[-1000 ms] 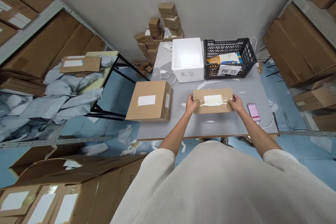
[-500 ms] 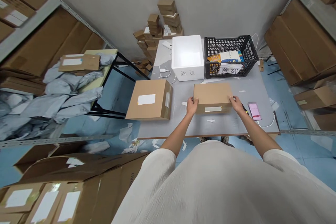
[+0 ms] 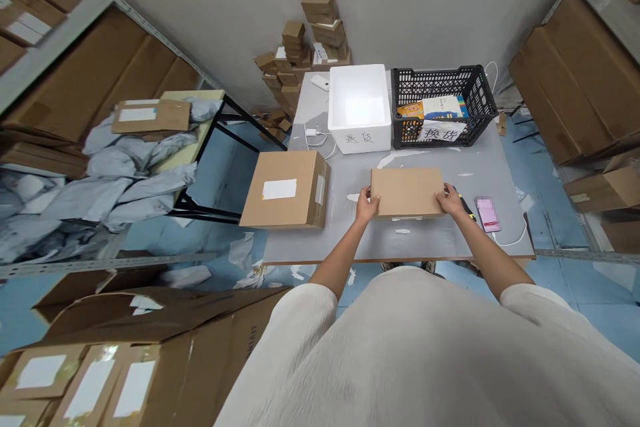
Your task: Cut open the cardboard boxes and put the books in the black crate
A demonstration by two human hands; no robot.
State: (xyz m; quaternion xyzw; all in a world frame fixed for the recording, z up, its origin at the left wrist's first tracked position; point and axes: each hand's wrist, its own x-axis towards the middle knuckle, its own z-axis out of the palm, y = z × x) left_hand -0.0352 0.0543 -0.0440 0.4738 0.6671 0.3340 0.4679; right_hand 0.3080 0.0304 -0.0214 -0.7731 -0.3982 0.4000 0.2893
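At a grey table (image 3: 345, 240) between shelves (image 3: 65, 37), left hand (image 3: 367, 205) and right hand (image 3: 450, 200) clasp a carton (image 3: 407, 192) by its ends.

退货 on wht bin (image 3: 360, 130), 换货 on crate (image 3: 401, 128) tag (image 3: 442, 125), "LIVIN…" on ctn (image 3: 220, 353)

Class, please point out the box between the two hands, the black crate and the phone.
Box (image 3: 407, 191), head view: middle of its upward face.
Black crate (image 3: 406, 136), head view: front wall, beside the paper sign.
Phone (image 3: 487, 214), head view: middle of its screen.
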